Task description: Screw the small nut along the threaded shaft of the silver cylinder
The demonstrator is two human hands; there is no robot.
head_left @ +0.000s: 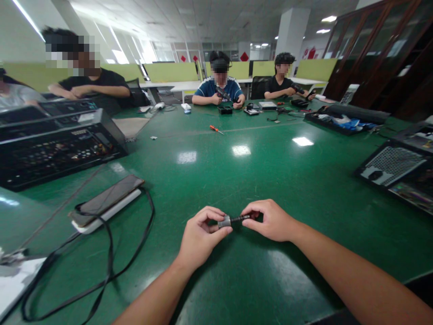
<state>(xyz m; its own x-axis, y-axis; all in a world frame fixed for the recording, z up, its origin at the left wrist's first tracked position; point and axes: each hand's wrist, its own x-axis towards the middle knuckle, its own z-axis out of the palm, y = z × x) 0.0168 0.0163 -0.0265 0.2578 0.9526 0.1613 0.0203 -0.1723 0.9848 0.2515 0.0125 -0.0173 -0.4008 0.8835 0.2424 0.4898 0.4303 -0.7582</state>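
Low over the green table, my left hand [203,232] grips a short silvery metal cylinder [224,221] between thumb and fingers. A thin dark ridged rod [238,218] runs from the cylinder's right end toward my right hand [267,220]. The thumb and fingertips of that hand pinch the rod's far end. Rod and cylinder lie in one line, roughly level. I cannot tell whether the rod sits inside the cylinder or only meets its end, and my fingers cover part of both.
To the left, a phone [108,201] rests on a white block beside a looped black strap [110,253]. Open computer cases [54,149] [392,164] flank the green table [264,176]. An orange screwdriver [215,129] lies farther back. Several people sit around; two hold power tools.
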